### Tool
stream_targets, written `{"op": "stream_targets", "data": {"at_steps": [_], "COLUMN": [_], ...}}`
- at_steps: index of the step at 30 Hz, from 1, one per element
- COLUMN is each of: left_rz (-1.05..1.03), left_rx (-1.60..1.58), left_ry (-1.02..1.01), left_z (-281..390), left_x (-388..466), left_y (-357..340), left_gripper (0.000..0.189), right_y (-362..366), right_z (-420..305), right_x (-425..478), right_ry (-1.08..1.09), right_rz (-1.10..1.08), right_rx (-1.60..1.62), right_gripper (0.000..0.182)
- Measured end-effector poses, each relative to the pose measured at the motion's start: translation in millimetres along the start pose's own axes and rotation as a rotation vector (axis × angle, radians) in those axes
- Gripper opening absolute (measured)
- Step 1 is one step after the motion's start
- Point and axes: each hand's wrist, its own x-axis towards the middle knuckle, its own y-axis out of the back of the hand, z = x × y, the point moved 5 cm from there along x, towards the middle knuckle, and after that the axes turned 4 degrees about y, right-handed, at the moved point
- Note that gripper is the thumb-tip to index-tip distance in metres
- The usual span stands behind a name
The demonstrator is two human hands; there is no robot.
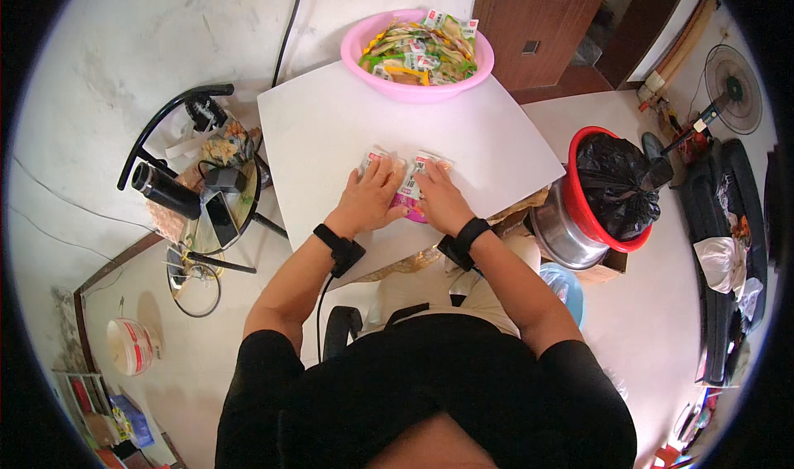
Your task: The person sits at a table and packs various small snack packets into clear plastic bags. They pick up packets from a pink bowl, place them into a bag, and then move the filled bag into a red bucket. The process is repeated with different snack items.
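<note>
Two small printed food packets lie side by side on the white table [310, 121] in front of me. My left hand [371, 197] rests palm down over the left packet [374, 153], covering most of it. Its thumb reaches across toward the other packet. On the right packet [409, 187], white with a magenta lower end, my right hand [444, 200] lies with its fingers across the upper right part. Both hands press from above, and neither shows a clear grip around a packet. Black straps with small dark devices circle both wrists.
A pink basin [422, 92] heaped with similar packets [422, 53] stands at the table's far edge. On the left, a chair [248, 202] holds a black bottle [164, 190] and a phone [222, 219]. A red basin [580, 152] with a black plastic bag [614, 183] stands right, above a metal pot [567, 233].
</note>
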Motion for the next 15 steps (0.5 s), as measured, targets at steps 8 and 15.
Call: {"op": "stream_targets", "data": {"at_steps": [8,15], "left_rz": [-0.018,-0.044], "left_rx": [0.065,0.068], "left_ry": [0.159,0.248], "left_z": [-11.8,-28.3], "left_x": [-13.4,-28.7], "left_y": [2.1,18.1], "left_gripper": [0.085,0.084], "right_y": [-19.0,-35.1], "right_z": [-20.3,-40.5], "right_x": [36.6,61.5], "right_ry": [0.038,0.107], "right_rz": [-0.089,-0.142], "right_rx": [0.020,0.039], "right_gripper": [0.048,0.048]}}
